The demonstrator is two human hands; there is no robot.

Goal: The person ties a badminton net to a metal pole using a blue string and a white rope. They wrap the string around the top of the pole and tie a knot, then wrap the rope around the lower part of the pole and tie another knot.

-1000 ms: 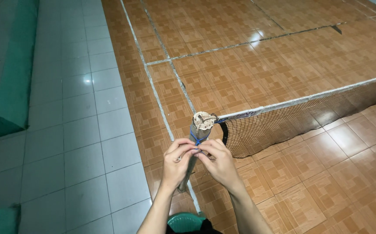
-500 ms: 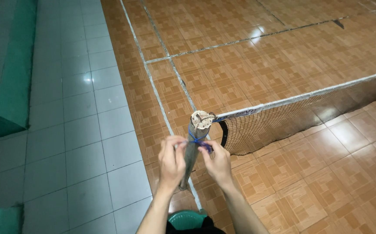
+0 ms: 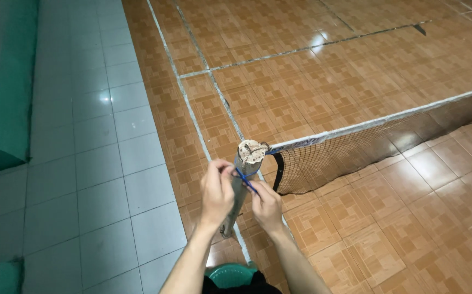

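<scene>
— Cord (image 3: 245,180), where is it?

— Blue, lower middle of the frame, wound round the post (image 3: 240,188) just under its top, beside the net (image 3: 366,144).

— And the hands?

— Both raised to the post, forearms coming up from the bottom edge. Left hand (image 3: 217,191) has its fingers curled, pinching the cord at the post's left side. Right hand (image 3: 266,204) is closed on the cord's other end, just right of the post.

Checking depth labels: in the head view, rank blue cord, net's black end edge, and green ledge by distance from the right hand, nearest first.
1. blue cord: pinched at the right hand, against the post.
2. net's black end edge: just right of the post.
3. green ledge: far left, across the pale tiles.
</scene>
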